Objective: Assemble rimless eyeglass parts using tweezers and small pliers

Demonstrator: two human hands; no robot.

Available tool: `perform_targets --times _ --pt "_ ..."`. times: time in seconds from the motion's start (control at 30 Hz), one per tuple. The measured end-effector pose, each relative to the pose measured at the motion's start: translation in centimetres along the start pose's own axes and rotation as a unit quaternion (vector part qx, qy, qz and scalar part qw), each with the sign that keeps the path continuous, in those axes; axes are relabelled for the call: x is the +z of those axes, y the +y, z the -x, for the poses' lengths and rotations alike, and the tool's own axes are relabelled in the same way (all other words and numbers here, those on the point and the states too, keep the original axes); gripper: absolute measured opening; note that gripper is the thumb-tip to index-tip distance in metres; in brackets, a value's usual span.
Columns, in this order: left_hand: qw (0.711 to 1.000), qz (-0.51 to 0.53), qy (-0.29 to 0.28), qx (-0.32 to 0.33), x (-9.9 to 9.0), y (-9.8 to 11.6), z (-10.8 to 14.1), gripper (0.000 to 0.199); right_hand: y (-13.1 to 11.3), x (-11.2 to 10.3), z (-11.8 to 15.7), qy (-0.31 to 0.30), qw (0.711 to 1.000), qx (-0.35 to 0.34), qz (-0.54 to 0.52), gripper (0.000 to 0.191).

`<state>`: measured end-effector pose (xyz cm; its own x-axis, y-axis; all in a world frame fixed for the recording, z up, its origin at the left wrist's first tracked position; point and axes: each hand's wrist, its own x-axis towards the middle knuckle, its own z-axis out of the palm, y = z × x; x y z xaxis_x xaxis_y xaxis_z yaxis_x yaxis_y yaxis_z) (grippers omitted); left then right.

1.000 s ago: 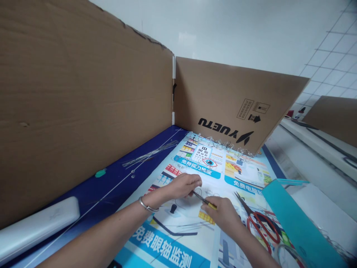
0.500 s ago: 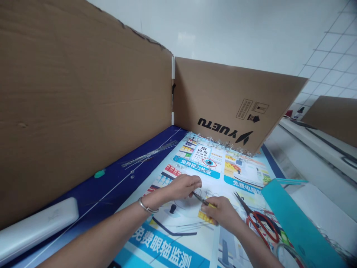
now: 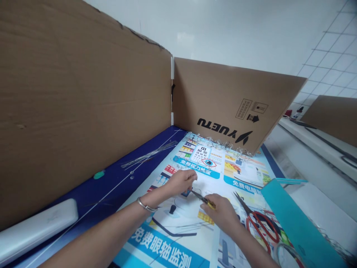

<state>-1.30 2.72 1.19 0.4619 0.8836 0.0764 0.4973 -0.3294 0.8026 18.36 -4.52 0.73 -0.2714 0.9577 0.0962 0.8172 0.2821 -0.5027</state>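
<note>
Left hand (image 3: 180, 183) at the table's (image 3: 92, 193) middle, fingers (image 3: 187, 182) pressed together, any held item hidden. Pliers (image 3: 199, 196), tips just beside those fingers, pinched at their yellow handle by the right hand (image 3: 220, 214). Red-handled scissors (image 3: 260, 227) lie near the right edge.

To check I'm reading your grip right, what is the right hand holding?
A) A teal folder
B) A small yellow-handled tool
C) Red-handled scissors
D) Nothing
B: the right hand grips the small yellow-handled tool, while the red-handled scissors lie apart on the poster.
</note>
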Motion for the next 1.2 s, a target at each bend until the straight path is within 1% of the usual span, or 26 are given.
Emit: perform_targets --times 0.1,0.2,0.27,0.33,0.43,0.5,0.6,0.73,0.93,1.1,1.13,1.2 --pt "0.999 -0.008 0.051 -0.013 -0.2 -1.0 -0.7 0.031 0.8 0.6 -0.1 0.088 0.996 -0.018 0.011 0.018" --pt "0.995 -0.038 0.087 0.019 -0.3 -1.5 -1.1 0.031 1.9 0.8 -0.3 0.191 0.981 -0.039 0.02 0.023" --pt "0.993 -0.053 0.093 0.047 -0.1 -1.6 -1.3 0.029 2.9 0.7 -0.6 0.233 0.971 -0.039 0.036 0.024" --pt "0.993 -0.054 0.088 0.06 0.2 -1.8 -1.5 0.028 3.8 0.6 -0.9 0.249 0.967 -0.021 0.05 0.024" --pt "0.994 -0.053 0.075 0.055 0.9 -2.2 -2.0 0.028 5.0 0.5 -1.3 0.252 0.966 0.022 0.06 0.025" --pt "0.995 -0.059 0.063 0.045 1.4 -2.5 -2.3 0.028 5.4 0.5 -1.5 0.247 0.966 0.039 0.064 0.025" --pt "0.995 -0.079 0.049 0.036 2.0 -2.8 -2.6 0.027 5.5 0.5 -1.5 0.232 0.969 0.042 0.069 0.024" --pt "0.994 -0.085 0.054 0.053 2.1 -3.0 -2.7 0.024 5.3 0.5 -1.4 0.231 0.969 0.039 0.075 0.025" --pt "0.996 -0.051 0.062 0.039 1.2 -3.6 -2.7 0.023 5.2 0.5 -1.2 0.217 0.972 0.047 0.081 0.026" --pt "0.995 -0.068 0.068 0.005 -0.4 -4.1 -2.4 0.02 5.0 0.8 -1.3 0.213 0.974 0.04 0.072 0.025" --pt "0.995 -0.079 0.062 -0.004 -0.8 -4.1 -2.3 0.02 5.0 0.8 -1.3 0.21 0.974 0.043 0.07 0.025" --pt "0.994 -0.105 0.032 -0.012 -1.5 -3.9 -2.2 0.021 5.0 0.8 -1.4 0.199 0.977 0.05 0.063 0.026"
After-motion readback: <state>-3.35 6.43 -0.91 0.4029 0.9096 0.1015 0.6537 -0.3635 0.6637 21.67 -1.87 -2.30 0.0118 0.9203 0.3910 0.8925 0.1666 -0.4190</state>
